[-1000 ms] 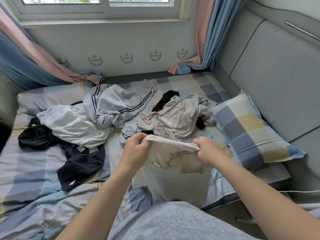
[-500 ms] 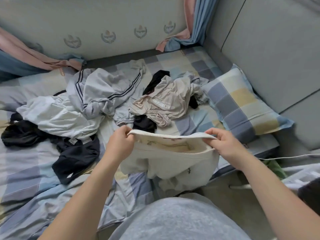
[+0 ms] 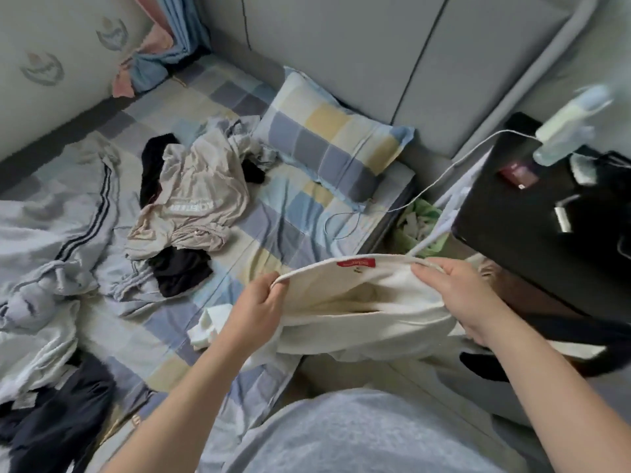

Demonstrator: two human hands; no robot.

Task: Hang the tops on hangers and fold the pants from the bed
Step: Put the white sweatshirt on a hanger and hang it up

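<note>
I hold a cream-white top (image 3: 355,315) stretched open over the bed's near right corner, a red label showing inside its rim. My left hand (image 3: 261,310) grips the left side of the opening. My right hand (image 3: 461,298) grips the right side. On the checked bed sheet (image 3: 293,213) lie a beige garment (image 3: 194,203) over black clothes (image 3: 179,271), a light grey striped garment (image 3: 65,233) at the left and a dark navy garment (image 3: 51,421) at the lower left.
A checked pillow (image 3: 327,145) leans against the grey padded headboard (image 3: 358,46). A black bedside table (image 3: 546,227) at the right carries a pale bottle (image 3: 566,128) and a white cable (image 3: 454,162). Curtains (image 3: 164,49) hang in the far corner.
The view has swung right and down. Both hands have carried the white top rightward toward the bed's corner and spread its opening wider, and the red label now shows.
</note>
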